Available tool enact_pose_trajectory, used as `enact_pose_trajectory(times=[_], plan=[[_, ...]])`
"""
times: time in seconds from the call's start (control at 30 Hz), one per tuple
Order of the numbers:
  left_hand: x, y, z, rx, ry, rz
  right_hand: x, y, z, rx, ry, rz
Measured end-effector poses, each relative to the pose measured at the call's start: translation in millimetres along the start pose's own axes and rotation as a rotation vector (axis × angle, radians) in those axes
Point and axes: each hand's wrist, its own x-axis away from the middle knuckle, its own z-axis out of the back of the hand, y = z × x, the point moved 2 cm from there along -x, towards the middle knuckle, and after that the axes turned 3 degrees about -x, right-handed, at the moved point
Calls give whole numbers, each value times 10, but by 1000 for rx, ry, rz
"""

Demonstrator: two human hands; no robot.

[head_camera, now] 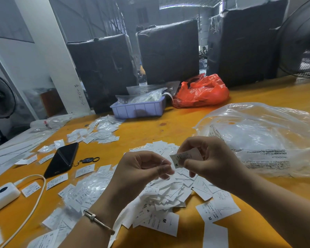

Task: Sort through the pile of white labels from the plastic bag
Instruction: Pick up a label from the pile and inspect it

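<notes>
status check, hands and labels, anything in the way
Both hands pinch one label, right hand, left hand. Label pile below on table. Nothing in the way.

Orange table [168,122], white pillar [57,56], three black wrapped bales [168,51] behind, fan [0,97] at left

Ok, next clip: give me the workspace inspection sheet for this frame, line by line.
Surface: orange table, strewn with paper.
Job's things: pile of white labels under the hands; clear plastic bag at right; smaller label heap farther back.
Clutter: black phone, key fob, lilac tray of packets, red bag.
Grippers: right hand pinches one label; left hand pinches a thin clear strip, hard to identify.
Cables: white cable from a white power bank.
Surroundings: black wrapped bales, two fans.
</notes>
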Motion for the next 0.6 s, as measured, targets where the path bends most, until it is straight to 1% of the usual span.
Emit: enact_pose_trajectory(times=[0.07, 0.27, 0.5, 0.6], plan=[[0, -3, -1, 0, -5, -2, -3, 12, -19, 16, -46, -27], [3, -12, -12, -23, -30, 13, -24, 70, -47, 32, -80, -105], [0, 1, -19, 8, -49, 71, -20, 45, 19, -180, -36, -124], [2, -11, -16, 10, -64, 92, -19, 42, 4, -202, -91, -126]])
